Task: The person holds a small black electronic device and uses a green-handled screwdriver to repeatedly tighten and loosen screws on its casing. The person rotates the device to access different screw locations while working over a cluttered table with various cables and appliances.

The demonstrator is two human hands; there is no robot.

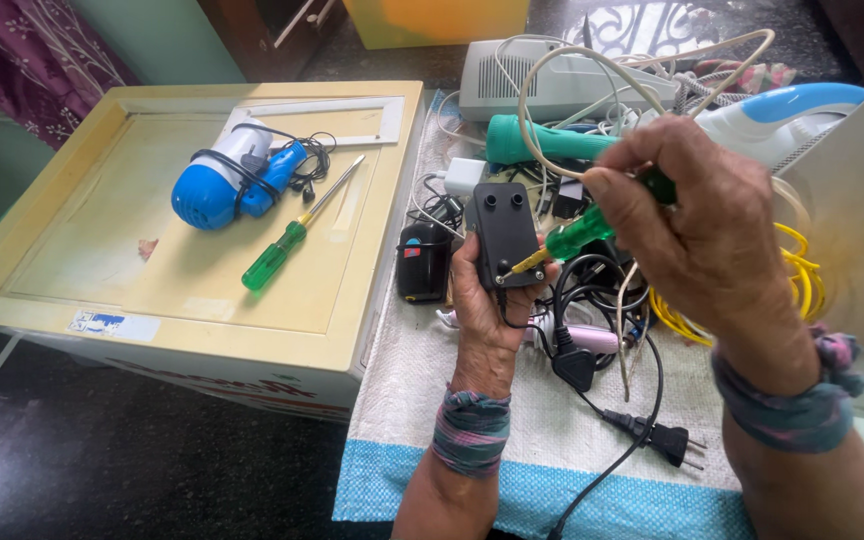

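Observation:
My left hand (485,310) holds a black rectangular power adapter (504,232) upright, its back facing me. My right hand (697,230) grips a green-handled screwdriver (580,236), and its metal tip touches the lower left of the adapter. A black cable runs from the adapter down to a two-pin plug (667,438) lying on the white woven mat (422,400). Both wrists wear patterned cloth bands.
A cream cabinet top (72,250) at left carries a blue and white hair dryer (222,180) and a second green screwdriver (292,235). Behind the hands lie tangled cables, a black mouse (422,262), a teal torch (542,142), yellow wire (802,275) and a white iron (782,115).

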